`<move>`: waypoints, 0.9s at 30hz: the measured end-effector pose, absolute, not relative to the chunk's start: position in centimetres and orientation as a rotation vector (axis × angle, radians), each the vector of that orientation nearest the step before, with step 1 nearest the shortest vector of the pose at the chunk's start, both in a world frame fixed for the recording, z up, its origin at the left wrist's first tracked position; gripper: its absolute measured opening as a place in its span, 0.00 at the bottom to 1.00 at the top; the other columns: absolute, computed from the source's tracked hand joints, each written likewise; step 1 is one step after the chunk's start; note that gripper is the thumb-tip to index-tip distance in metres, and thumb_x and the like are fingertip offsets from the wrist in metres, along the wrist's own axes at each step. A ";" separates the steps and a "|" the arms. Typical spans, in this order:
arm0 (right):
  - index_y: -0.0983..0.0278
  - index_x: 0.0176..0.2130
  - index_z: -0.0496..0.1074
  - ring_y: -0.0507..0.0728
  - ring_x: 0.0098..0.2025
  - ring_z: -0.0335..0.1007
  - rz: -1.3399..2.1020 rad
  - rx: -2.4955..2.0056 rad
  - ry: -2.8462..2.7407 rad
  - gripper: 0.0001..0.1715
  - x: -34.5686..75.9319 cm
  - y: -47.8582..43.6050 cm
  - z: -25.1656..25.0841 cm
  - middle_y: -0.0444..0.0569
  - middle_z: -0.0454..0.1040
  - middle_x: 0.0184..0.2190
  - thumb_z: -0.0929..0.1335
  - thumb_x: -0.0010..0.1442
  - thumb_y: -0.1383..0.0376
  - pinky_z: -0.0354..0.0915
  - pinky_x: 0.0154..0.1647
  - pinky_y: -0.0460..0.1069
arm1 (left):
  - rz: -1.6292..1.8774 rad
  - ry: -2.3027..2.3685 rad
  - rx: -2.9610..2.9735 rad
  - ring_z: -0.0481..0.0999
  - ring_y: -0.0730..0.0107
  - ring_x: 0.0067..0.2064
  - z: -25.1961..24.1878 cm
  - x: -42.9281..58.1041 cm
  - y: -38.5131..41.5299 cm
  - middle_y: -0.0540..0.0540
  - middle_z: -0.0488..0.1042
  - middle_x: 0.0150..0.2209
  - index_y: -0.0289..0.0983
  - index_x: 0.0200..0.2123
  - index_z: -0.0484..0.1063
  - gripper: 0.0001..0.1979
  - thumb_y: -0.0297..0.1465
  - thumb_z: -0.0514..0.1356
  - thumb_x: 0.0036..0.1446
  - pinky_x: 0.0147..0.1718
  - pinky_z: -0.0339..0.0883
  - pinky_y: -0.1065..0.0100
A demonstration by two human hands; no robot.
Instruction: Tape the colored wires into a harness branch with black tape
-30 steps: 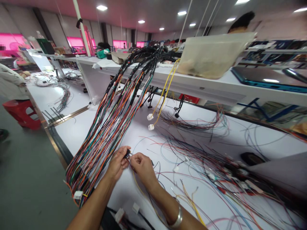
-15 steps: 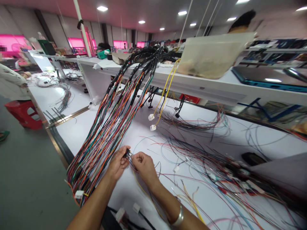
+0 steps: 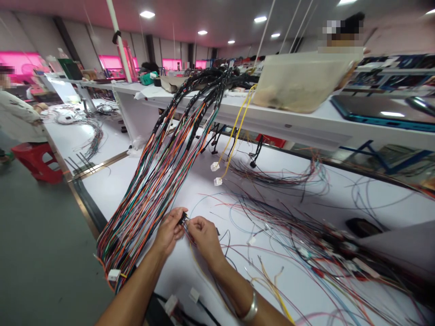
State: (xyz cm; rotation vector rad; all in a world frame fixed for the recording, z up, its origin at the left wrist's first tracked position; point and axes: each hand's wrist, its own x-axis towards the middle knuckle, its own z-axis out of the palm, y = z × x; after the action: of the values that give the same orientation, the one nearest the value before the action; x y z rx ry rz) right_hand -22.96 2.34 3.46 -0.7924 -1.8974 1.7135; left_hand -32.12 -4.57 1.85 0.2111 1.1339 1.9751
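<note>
My left hand (image 3: 169,232) grips a small black connector (image 3: 182,218) between thumb and fingers. Close against its right side, my right hand (image 3: 203,232) pinches thin wires (image 3: 187,220) at the connector. Where the wire ends meet the connector is too small to make out. To the left, a thick bundle of multicoloured wires (image 3: 152,181) hangs from the shelf down to the table's front edge. Two white connectors (image 3: 216,181) on yellow wires dangle beyond my hands.
Loose wires (image 3: 292,226) spread over the table's right side. White connectors (image 3: 194,295) lie near the front edge. A translucent bin (image 3: 292,81) stands on the shelf (image 3: 272,118). At far left, a person (image 3: 16,113) is beside a red stool (image 3: 37,160).
The whole view has shifted slightly. Both hands remain together at the black connector, which appears a little more turned in my left fingers.
</note>
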 end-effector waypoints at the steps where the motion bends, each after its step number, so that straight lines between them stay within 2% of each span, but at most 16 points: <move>1: 0.65 0.22 0.67 0.50 0.19 0.59 1.724 -0.789 -1.891 0.15 -22.9 2.4 3.4 0.42 0.65 0.15 0.65 0.53 0.57 0.54 0.20 0.45 | 1.974 1.133 0.210 0.46 0.88 0.14 1.8 -32.1 -4.6 0.59 0.59 0.18 0.33 0.34 0.73 0.19 0.40 0.69 0.44 0.11 0.40 0.82; 11: 0.65 0.23 0.66 0.50 0.19 0.60 1.800 -0.711 -1.894 0.21 -22.5 2.6 3.5 0.42 0.65 0.17 0.61 0.59 0.54 0.57 0.22 0.45 | 1.956 1.097 0.168 0.47 0.88 0.14 1.4 -32.4 -4.7 0.57 0.63 0.19 0.33 0.36 0.72 0.20 0.39 0.69 0.43 0.11 0.41 0.82; 17: 0.64 0.24 0.68 0.51 0.20 0.59 1.685 -0.732 -1.971 0.12 -22.2 2.8 3.6 0.42 0.67 0.18 0.66 0.54 0.59 0.55 0.22 0.45 | 1.954 1.078 0.146 0.46 0.89 0.13 1.3 -32.6 -4.7 0.59 0.59 0.18 0.32 0.35 0.72 0.20 0.39 0.70 0.42 0.10 0.41 0.82; 22: 0.63 0.21 0.66 0.50 0.21 0.58 1.621 -0.744 -2.004 0.10 -21.8 2.9 3.7 0.40 0.65 0.17 0.65 0.53 0.64 0.54 0.23 0.44 | 1.972 1.074 0.122 0.48 0.87 0.13 1.2 -32.7 -4.7 0.60 0.56 0.17 0.32 0.36 0.71 0.20 0.40 0.69 0.44 0.10 0.42 0.82; 27: 0.63 0.22 0.66 0.50 0.21 0.60 1.652 -0.725 -2.008 0.08 -21.6 2.9 3.5 0.40 0.66 0.17 0.64 0.52 0.66 0.56 0.23 0.44 | 1.959 1.065 0.115 0.48 0.88 0.13 1.1 -32.8 -4.8 0.60 0.57 0.17 0.32 0.36 0.71 0.21 0.40 0.69 0.43 0.10 0.42 0.82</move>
State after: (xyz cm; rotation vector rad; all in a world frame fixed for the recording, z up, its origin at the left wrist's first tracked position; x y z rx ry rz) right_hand -21.60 2.89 3.53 -0.7246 -2.0079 1.6519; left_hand -32.80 -4.75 1.14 0.1149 1.0653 1.9592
